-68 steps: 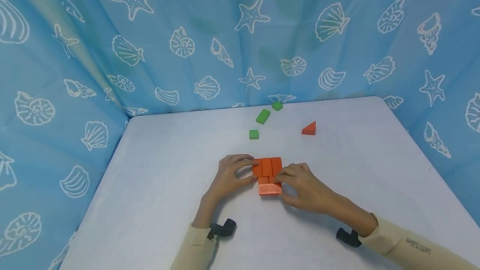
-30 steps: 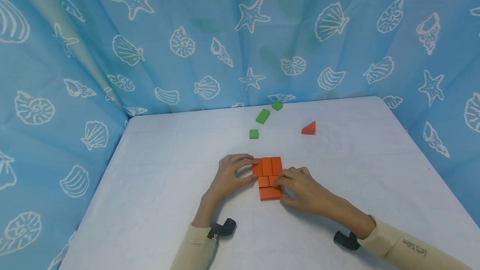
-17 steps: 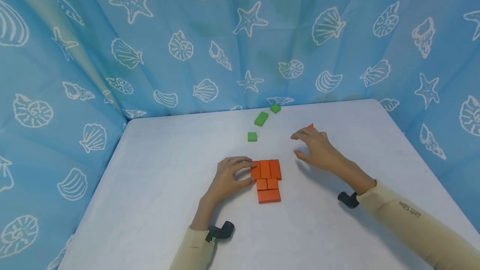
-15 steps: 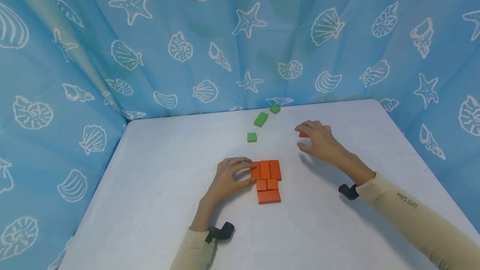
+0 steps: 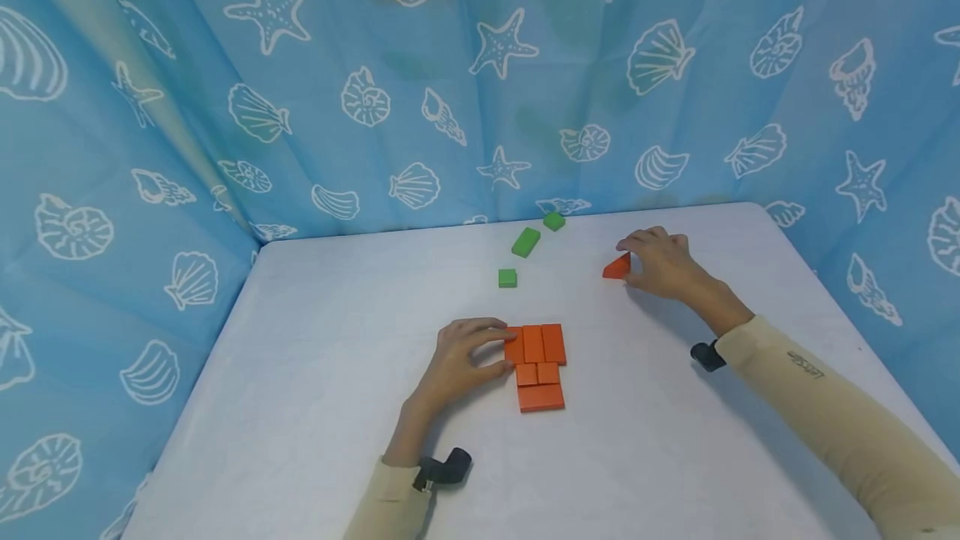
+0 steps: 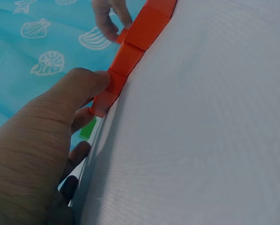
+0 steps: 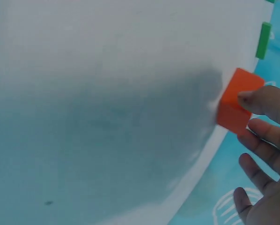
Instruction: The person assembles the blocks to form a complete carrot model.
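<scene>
Several flat orange blocks lie side by side on the table: three upright oblongs in a row, two small squares point(image 5: 548, 373) below them, and a crosswise oblong point(image 5: 541, 398) nearest the person. My left hand point(image 5: 459, 363) holds the leftmost oblong block point(image 5: 513, 348) between thumb and forefinger at its two ends. Farther back to the right, my right hand point(image 5: 663, 265) pinches an orange triangular block point(image 5: 617, 267). In the right wrist view the thumb lies on the face of that triangular block point(image 7: 238, 83), a forefinger is behind it, and the other fingers are spread.
Behind the orange blocks lie a green square block point(image 5: 507, 278), a green oblong block point(image 5: 526, 242) and another small green block point(image 5: 554, 221) near the back edge. A blue shell-patterned curtain point(image 5: 450, 65) hangs behind and beside the white table point(image 5: 330, 340).
My right hand has left the orange blocks, reached back to the right and taken hold of the triangular block. The crosswise oblong tipped flat earlier. My left hand has stayed in place.
</scene>
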A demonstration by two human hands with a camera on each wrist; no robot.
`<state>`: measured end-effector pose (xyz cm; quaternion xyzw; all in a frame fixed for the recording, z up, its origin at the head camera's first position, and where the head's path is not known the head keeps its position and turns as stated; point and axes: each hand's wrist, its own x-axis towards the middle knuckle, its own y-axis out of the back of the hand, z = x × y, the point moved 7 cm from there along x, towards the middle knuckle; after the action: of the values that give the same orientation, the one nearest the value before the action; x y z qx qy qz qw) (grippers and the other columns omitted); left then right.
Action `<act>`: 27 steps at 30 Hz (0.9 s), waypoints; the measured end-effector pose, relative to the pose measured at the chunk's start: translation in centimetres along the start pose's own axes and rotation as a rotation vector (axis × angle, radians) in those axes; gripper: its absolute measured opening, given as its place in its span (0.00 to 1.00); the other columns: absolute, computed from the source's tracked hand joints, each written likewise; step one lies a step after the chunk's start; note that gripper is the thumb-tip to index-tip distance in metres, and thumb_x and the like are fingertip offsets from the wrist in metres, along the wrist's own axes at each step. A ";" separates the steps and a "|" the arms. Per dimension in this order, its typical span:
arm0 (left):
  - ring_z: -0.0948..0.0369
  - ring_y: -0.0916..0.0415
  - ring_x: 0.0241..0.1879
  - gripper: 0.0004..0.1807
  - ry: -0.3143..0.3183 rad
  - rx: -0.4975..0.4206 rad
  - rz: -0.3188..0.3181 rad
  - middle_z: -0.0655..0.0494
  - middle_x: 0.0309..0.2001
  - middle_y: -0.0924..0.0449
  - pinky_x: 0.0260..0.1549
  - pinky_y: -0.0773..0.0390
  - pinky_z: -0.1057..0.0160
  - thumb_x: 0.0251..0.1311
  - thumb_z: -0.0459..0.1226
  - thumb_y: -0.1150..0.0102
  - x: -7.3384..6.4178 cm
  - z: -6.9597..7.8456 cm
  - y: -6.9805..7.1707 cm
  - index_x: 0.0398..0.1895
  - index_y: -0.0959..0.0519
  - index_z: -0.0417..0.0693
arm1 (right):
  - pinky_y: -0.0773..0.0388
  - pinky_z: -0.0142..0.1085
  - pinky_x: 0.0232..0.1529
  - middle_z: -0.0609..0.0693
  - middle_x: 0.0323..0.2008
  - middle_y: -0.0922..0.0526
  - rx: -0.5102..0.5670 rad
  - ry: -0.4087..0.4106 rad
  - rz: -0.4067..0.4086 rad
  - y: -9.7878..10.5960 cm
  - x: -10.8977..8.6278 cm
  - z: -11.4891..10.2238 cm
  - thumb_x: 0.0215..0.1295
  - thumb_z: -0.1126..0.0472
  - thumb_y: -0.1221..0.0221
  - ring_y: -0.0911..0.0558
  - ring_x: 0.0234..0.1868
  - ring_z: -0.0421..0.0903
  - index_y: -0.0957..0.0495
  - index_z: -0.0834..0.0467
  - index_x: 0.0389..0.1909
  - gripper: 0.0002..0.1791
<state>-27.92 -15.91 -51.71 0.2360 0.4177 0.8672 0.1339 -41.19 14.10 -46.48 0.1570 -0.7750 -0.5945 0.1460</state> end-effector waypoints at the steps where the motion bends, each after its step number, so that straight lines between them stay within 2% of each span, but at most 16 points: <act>1: 0.59 0.34 0.63 0.22 -0.005 -0.001 0.003 0.65 0.61 0.24 0.65 0.43 0.45 0.61 0.50 0.32 0.1 0.0 0.0 0.59 0.19 0.65 | 0.42 0.65 0.54 0.65 0.61 0.26 -0.002 -0.002 0.004 0.0 0.0 0.2 0.58 0.61 0.30 0.36 0.63 0.66 0.23 0.63 0.59 0.27; 7: 0.60 0.35 0.64 0.22 -0.025 0.016 0.005 0.66 0.61 0.25 0.66 0.44 0.46 0.61 0.51 0.32 0.6 -0.2 -0.1 0.59 0.19 0.65 | 0.42 0.64 0.53 0.63 0.56 0.22 0.014 -0.010 0.025 -0.1 -0.1 1.3 0.60 0.58 0.31 0.32 0.60 0.63 0.20 0.61 0.55 0.23; 13: 0.59 0.35 0.64 0.22 -0.041 0.019 0.010 0.65 0.61 0.24 0.65 0.43 0.46 0.61 0.50 0.32 1.3 0.1 0.4 0.59 0.19 0.64 | 0.41 0.60 0.52 0.61 0.54 0.21 0.052 -0.013 0.080 0.4 -0.5 1.2 0.59 0.57 0.30 0.30 0.58 0.61 0.18 0.60 0.53 0.22; 20: 0.59 0.34 0.63 0.22 -0.034 0.031 0.021 0.63 0.61 0.24 0.65 0.42 0.46 0.60 0.50 0.31 1.6 0.2 0.7 0.58 0.18 0.64 | 0.39 0.58 0.50 0.60 0.53 0.20 0.077 0.025 0.131 1.2 -1.7 -1.3 0.58 0.55 0.29 0.29 0.58 0.61 0.17 0.59 0.51 0.21; 27: 0.58 0.35 0.63 0.22 0.011 0.026 -0.015 0.64 0.61 0.24 0.65 0.43 0.44 0.61 0.51 0.33 0.3 0.0 0.2 0.59 0.19 0.65 | 0.39 0.54 0.48 0.57 0.50 0.19 0.125 0.104 0.162 0.7 -4.1 -4.7 0.57 0.55 0.28 0.28 0.55 0.57 0.16 0.58 0.48 0.20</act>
<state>-28.19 -15.90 -51.44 0.2297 0.4312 0.8620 0.1349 -35.52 11.84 -44.83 0.1333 -0.8122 -0.5223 0.2233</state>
